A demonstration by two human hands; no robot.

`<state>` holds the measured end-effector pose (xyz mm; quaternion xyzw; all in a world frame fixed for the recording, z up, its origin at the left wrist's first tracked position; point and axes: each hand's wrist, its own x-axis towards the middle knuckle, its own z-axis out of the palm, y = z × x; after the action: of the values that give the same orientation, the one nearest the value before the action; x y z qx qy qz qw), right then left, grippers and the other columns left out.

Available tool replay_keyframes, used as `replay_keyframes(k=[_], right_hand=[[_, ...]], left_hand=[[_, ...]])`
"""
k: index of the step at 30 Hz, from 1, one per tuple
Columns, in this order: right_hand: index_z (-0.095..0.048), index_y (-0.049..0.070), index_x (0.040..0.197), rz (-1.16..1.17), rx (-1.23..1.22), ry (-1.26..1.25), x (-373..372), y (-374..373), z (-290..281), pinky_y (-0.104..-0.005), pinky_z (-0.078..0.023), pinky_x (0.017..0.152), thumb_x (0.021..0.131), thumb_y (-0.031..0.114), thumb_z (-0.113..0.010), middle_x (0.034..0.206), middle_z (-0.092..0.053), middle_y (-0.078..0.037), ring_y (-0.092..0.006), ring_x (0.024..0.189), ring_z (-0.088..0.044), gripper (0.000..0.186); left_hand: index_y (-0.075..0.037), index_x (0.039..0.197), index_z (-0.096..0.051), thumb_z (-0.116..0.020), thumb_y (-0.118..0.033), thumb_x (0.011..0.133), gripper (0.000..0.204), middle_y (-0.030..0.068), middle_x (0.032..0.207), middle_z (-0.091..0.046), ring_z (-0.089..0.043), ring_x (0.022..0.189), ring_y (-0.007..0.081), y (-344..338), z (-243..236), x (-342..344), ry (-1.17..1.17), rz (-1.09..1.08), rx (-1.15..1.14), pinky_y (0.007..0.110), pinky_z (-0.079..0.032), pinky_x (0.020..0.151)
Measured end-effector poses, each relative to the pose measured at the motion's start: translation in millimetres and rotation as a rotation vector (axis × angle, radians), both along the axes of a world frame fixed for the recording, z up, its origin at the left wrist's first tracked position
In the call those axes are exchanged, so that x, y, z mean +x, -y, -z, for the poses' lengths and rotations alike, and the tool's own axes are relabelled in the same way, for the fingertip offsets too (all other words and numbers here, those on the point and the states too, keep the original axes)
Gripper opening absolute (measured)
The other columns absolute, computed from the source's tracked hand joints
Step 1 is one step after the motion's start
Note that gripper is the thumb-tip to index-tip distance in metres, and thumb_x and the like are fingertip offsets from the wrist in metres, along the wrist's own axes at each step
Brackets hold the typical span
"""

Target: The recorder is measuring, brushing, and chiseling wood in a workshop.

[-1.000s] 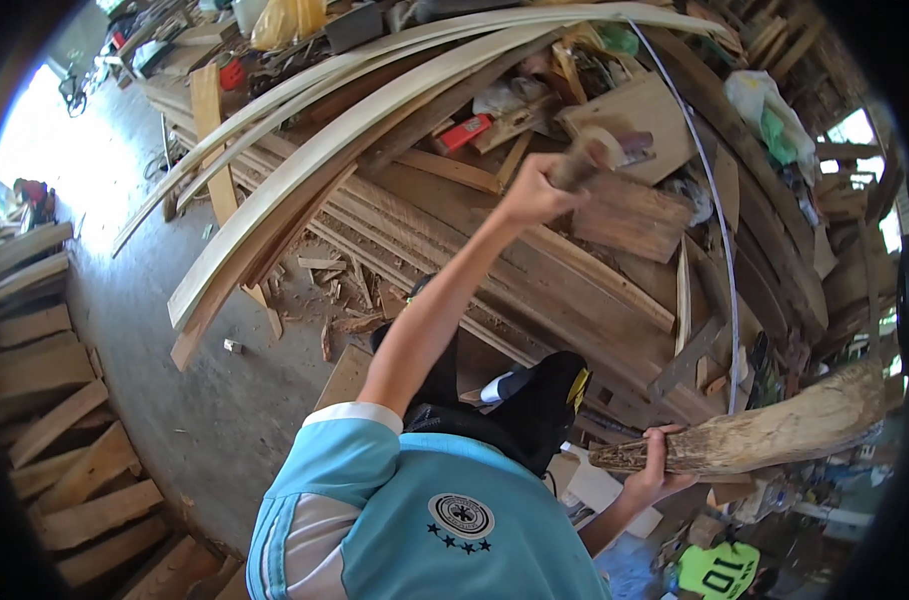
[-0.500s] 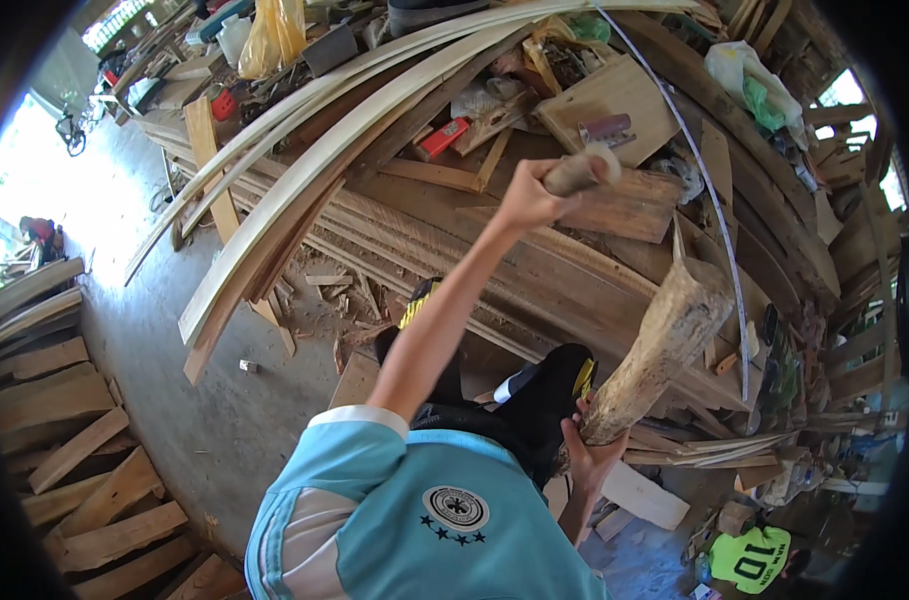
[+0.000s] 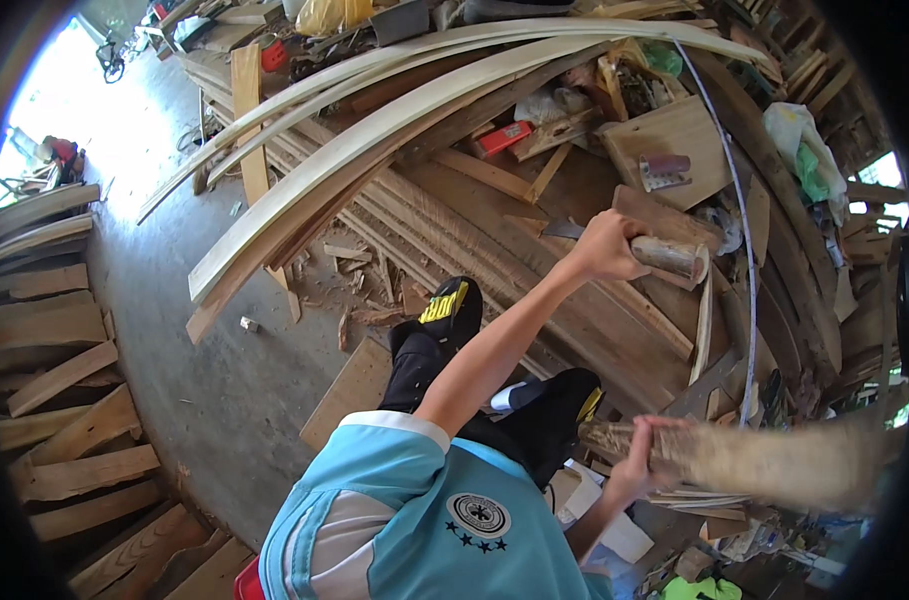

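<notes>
The left hand (image 3: 602,245), right of centre in the frame, has its fingers wrapped around the handle of a wooden mallet (image 3: 669,258) raised above stacked planks (image 3: 534,290). At lower right, the right hand (image 3: 642,452) grips one end of a rough, blurred log (image 3: 774,462) lying crosswise.

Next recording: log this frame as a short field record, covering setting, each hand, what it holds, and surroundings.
setting: wood workshop, concrete floor
left hand: raised, gripped round a short wooden mallet
right hand: low, gripped round the end of a rough wooden piece, blurred by motion
behind: long curved planks over a pile of boards
floor: wood chips, stacked planks at left
clothing: light blue shirt, black shoes
</notes>
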<state>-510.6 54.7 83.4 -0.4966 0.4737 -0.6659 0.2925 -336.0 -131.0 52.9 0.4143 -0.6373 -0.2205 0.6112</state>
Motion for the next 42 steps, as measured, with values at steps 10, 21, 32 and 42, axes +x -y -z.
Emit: replay_keyframes(k=[10,21,32,42], right_hand=[[-0.053,-0.003,0.068,0.011,0.266,-0.2,-19,2,9,-0.0275,-0.042,0.057,0.058,-0.002,-0.056,0.064,-0.053,-0.009,-0.018,0.059,-0.052,0.011],[-0.022,-0.001,0.125,-0.113,-0.158,-0.075,-23,26,-69,-0.025,-0.043,0.053,0.068,0.007,-0.052,0.076,-0.048,-0.012,-0.0175,0.058,-0.049,0.065],[-0.033,-0.001,0.118,-0.482,0.607,0.194,-37,27,-64,-0.0295,-0.047,0.039,0.05,0.004,-0.058,0.064,-0.051,-0.013,-0.02,0.047,-0.052,0.072],[-0.025,0.003,0.122,-0.448,0.69,0.095,-31,28,-58,-0.0297,-0.046,0.041,0.049,0.001,-0.058,0.067,-0.05,-0.015,-0.0216,0.047,-0.051,0.08]], left_hand=[[-0.001,0.063,-0.054,-0.061,-0.014,0.049,0.021,0.0146,0.053,-0.047,-0.044,0.049,0.0297,6,4,7,-0.005,0.02,0.06,0.031,-0.037,0.048],[-0.001,0.067,-0.057,-0.061,-0.014,0.05,0.022,0.0159,0.056,-0.05,-0.049,0.05,0.0252,19,-8,15,-0.22,0.119,0.051,0.032,-0.038,0.049],[0.002,0.07,-0.057,-0.064,-0.015,0.052,0.026,0.0144,0.056,-0.05,-0.047,0.048,0.0193,10,-9,24,-0.07,0.103,0.072,0.029,-0.038,0.049],[0.003,0.068,-0.055,-0.066,-0.016,0.054,0.026,0.004,0.054,-0.05,-0.041,0.055,0.0053,10,-7,18,0.003,0.201,0.178,0.025,-0.037,0.049]])
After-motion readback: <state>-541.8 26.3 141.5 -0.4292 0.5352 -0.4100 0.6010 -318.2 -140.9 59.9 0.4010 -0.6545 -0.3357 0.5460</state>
